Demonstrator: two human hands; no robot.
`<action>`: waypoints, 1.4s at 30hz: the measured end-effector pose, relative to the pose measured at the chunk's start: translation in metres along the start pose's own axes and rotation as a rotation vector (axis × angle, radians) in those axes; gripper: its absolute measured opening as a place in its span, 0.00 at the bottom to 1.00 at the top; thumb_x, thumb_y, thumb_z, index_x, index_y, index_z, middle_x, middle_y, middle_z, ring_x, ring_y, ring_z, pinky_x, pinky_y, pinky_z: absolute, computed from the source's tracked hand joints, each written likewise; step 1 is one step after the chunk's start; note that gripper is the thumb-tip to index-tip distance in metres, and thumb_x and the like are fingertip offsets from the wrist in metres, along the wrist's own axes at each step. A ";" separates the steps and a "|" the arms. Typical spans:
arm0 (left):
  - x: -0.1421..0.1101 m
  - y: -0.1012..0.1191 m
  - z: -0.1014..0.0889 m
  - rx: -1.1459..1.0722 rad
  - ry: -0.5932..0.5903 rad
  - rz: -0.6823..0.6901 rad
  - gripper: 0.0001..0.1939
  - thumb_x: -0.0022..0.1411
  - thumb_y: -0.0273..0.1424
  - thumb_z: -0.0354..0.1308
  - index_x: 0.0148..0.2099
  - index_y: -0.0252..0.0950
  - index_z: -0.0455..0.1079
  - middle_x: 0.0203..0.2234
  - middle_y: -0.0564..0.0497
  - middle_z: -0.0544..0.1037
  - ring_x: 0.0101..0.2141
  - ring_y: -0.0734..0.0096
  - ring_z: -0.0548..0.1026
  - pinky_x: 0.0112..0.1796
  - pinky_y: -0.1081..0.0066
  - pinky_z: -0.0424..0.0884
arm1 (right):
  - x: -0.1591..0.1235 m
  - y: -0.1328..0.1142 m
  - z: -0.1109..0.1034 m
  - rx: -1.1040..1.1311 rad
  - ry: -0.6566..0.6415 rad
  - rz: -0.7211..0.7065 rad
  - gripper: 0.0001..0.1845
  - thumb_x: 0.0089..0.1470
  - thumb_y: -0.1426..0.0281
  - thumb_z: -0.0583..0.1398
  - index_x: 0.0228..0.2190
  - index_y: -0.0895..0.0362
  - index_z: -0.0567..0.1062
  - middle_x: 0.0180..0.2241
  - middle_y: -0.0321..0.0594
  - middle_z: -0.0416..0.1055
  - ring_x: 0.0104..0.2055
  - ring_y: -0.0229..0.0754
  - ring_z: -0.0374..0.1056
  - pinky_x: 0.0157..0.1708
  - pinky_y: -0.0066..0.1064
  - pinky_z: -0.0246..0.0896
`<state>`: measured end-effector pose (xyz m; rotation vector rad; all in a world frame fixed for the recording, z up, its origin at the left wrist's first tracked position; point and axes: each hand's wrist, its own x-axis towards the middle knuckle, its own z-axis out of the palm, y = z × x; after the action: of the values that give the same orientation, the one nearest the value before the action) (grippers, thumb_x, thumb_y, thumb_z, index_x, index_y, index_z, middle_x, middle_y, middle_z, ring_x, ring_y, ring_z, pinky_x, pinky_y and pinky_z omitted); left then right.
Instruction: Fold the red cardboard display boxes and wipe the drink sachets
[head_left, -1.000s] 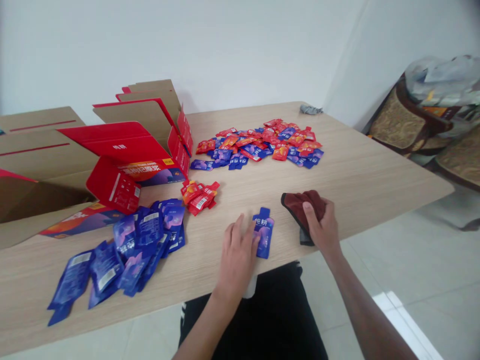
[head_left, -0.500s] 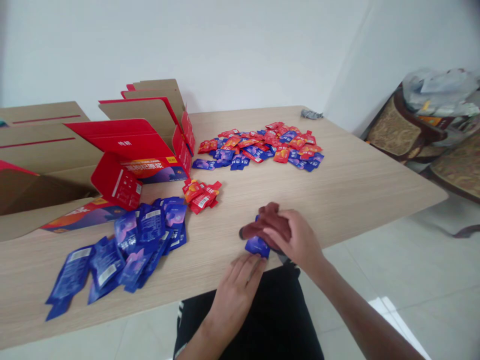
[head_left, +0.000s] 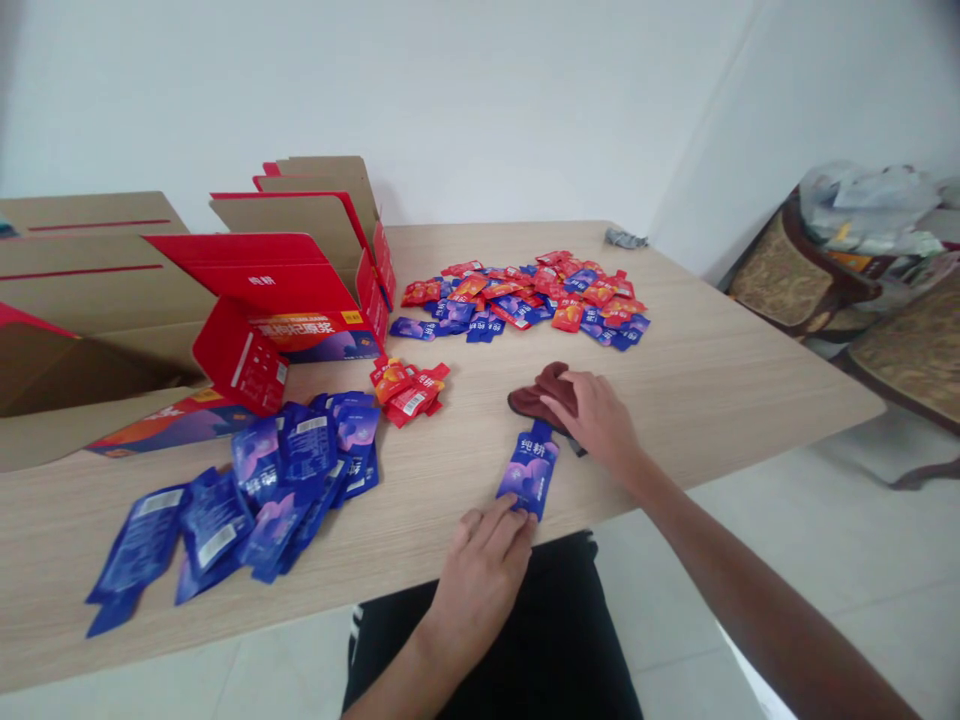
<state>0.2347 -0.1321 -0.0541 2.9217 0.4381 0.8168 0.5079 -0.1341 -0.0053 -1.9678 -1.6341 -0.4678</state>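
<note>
A blue pouch with a spout tab lies flat near the table's front edge. The outstretched fingers of my left hand rest on its lower end and press it to the tabletop. My right hand is closed around a bunched brown cloth with a dark edge. The cloth touches the pouch's upper end and covers part of the spout tab. To the left of my left hand lies a pile of blue pouches, with a small heap of red pouches behind it.
Open red cartons with raised flaps stand at the left of the wooden table. Farther back spreads a mixed pile of red and blue pouches. A grey cloth lies at the far corner. Chairs with plastic bags stand right.
My right hand brought the brown cloth leftward onto the blue pouch, then slid it up toward the spout end. My left hand shifted to the pouch's lower end.
</note>
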 end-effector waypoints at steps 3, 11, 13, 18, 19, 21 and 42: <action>0.000 0.000 0.003 -0.004 -0.004 0.019 0.15 0.72 0.27 0.59 0.59 0.36 0.72 0.50 0.47 0.78 0.58 0.58 0.72 0.59 0.59 0.61 | -0.021 -0.031 -0.010 0.134 0.007 -0.032 0.22 0.66 0.54 0.59 0.52 0.56 0.68 0.46 0.50 0.74 0.48 0.53 0.70 0.47 0.44 0.68; 0.000 0.001 0.003 0.008 -0.039 0.020 0.16 0.71 0.25 0.59 0.60 0.33 0.72 0.50 0.46 0.79 0.57 0.57 0.73 0.59 0.58 0.64 | -0.025 -0.022 0.015 0.081 -0.228 -0.199 0.20 0.65 0.54 0.61 0.51 0.54 0.71 0.46 0.47 0.76 0.47 0.52 0.70 0.48 0.44 0.68; -0.001 0.001 0.004 0.007 -0.029 0.012 0.16 0.71 0.25 0.59 0.59 0.34 0.72 0.50 0.46 0.79 0.57 0.58 0.74 0.59 0.59 0.64 | -0.005 -0.002 0.017 0.002 -0.200 -0.179 0.19 0.66 0.55 0.60 0.50 0.55 0.71 0.44 0.48 0.76 0.45 0.53 0.70 0.46 0.45 0.68; -0.003 0.001 0.004 0.015 -0.016 0.012 0.16 0.72 0.25 0.58 0.60 0.35 0.72 0.51 0.46 0.78 0.58 0.58 0.74 0.60 0.59 0.65 | 0.004 -0.011 -0.007 0.017 -0.016 -0.035 0.21 0.67 0.54 0.58 0.51 0.57 0.69 0.45 0.51 0.75 0.47 0.55 0.70 0.45 0.45 0.68; -0.002 0.002 0.004 0.019 -0.024 0.012 0.16 0.72 0.25 0.57 0.60 0.35 0.72 0.51 0.46 0.78 0.57 0.58 0.74 0.59 0.59 0.66 | -0.004 -0.022 -0.012 0.066 -0.008 -0.038 0.22 0.67 0.53 0.58 0.52 0.57 0.69 0.46 0.50 0.75 0.47 0.53 0.70 0.46 0.43 0.68; -0.002 0.003 0.003 0.027 -0.053 0.004 0.15 0.73 0.25 0.56 0.59 0.35 0.73 0.48 0.46 0.78 0.53 0.59 0.76 0.56 0.59 0.68 | -0.025 -0.044 -0.019 0.178 -0.118 -0.155 0.20 0.66 0.54 0.60 0.50 0.55 0.69 0.45 0.47 0.75 0.46 0.50 0.70 0.46 0.41 0.68; -0.001 0.004 0.000 0.026 -0.115 -0.020 0.15 0.72 0.24 0.56 0.59 0.35 0.73 0.46 0.47 0.78 0.45 0.62 0.79 0.53 0.60 0.69 | -0.044 -0.057 -0.015 0.293 -0.286 -0.316 0.15 0.65 0.58 0.62 0.48 0.53 0.69 0.44 0.43 0.75 0.46 0.50 0.70 0.47 0.42 0.68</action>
<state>0.2346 -0.1364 -0.0543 2.9629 0.4712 0.6407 0.4441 -0.1712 -0.0083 -1.6221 -2.0739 -0.0502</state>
